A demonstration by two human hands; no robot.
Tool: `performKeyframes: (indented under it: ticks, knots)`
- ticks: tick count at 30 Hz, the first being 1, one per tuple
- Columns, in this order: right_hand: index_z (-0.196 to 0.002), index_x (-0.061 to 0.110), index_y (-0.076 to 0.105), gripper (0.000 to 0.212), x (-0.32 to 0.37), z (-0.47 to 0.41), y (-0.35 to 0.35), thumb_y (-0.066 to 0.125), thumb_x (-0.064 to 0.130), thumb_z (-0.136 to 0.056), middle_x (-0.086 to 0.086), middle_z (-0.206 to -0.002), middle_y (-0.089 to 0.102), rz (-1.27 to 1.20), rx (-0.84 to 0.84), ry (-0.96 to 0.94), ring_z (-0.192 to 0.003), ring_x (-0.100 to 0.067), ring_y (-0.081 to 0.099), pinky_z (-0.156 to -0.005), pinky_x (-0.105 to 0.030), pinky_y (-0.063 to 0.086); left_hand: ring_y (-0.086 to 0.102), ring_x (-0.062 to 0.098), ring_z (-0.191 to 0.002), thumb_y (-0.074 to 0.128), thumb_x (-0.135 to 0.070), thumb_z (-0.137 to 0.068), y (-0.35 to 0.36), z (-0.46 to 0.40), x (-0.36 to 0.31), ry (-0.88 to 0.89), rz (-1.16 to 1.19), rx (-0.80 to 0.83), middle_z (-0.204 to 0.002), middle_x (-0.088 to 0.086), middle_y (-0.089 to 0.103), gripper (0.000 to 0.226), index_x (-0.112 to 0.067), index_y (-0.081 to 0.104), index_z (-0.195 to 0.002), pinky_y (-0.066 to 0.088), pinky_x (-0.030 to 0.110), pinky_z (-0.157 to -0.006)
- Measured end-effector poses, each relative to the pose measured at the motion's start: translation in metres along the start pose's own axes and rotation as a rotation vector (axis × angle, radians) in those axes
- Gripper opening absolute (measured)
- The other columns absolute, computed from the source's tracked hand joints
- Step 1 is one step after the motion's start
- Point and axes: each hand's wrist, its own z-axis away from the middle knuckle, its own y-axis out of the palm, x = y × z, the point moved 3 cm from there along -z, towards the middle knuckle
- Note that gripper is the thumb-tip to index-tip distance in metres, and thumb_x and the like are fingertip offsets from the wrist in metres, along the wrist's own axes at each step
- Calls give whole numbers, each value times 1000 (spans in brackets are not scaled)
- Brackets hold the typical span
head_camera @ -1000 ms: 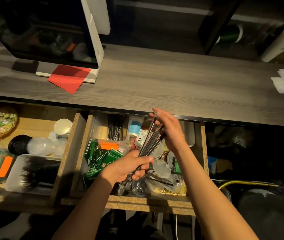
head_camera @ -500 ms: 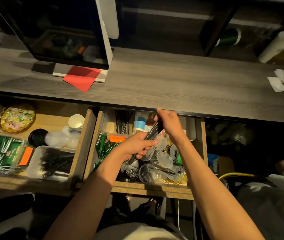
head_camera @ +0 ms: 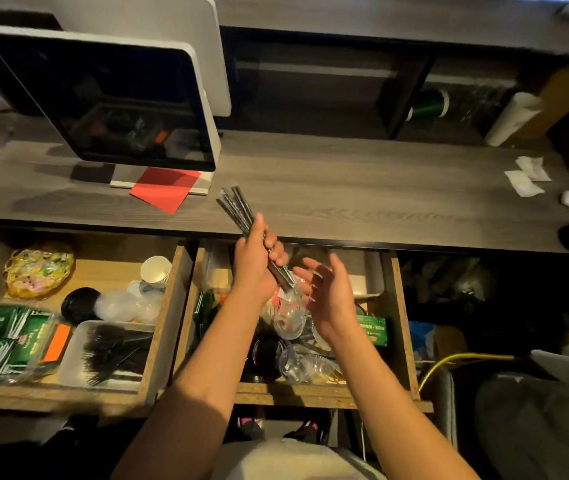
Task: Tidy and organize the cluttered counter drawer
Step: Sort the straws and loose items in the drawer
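Observation:
My left hand [head_camera: 257, 261] grips a bundle of dark wrapped straws [head_camera: 238, 209] around its middle, held above the open right drawer [head_camera: 314, 393]. The bundle's upper end points up-left over the counter edge; its lower end sticks out toward my right palm. My right hand [head_camera: 328, 292] hovers just right of the bundle's lower end, fingers spread and holding nothing. Below the hands the drawer holds clear plastic lids [head_camera: 296, 365], a black lid [head_camera: 267, 351], green packets [head_camera: 371, 329] and a clear bin [head_camera: 369, 271] at the back.
The left drawer [head_camera: 158, 358] holds a tub of black forks [head_camera: 109, 351], green packets [head_camera: 2, 337], paper cups [head_camera: 154, 270] and a candy basket [head_camera: 38, 270]. On the grey counter [head_camera: 345, 195] stand a screen [head_camera: 113, 98], red paper [head_camera: 167, 187] and crumpled tissues [head_camera: 527, 174].
My left hand has lifted the straw bundle out of the drawer and tilted its top toward the counter. My right hand has let go of the bundle and opened beside it.

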Motion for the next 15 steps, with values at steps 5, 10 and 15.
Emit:
performKeyframes:
  ticks: [5,10,15]
  knots:
    - [-121,6,66,53,-26,2,19,38,47,-102,-22,-123,65,-429,25,110,-117,-33,60,-98,-44,50,37,8,-43,53,-36,-100,17,12,10,29,43,-43,-55,-4,39,37,-17,46,-70,33,22,-40]
    - [-117,7,64,50,-21,-3,24,35,44,-103,-21,-118,67,-437,-15,86,-113,-34,64,-103,-44,48,40,13,-45,60,-32,-97,8,18,34,-74,123,-35,-57,-1,41,33,-13,42,-77,41,28,-46]
    - [-126,5,61,63,-25,-9,16,34,57,-100,-16,-118,69,-54,-15,99,-113,-31,64,-103,-46,47,33,9,-41,58,-36,-98,-6,13,26,-74,-34,-41,-54,-3,37,27,-14,43,-92,33,24,-38]
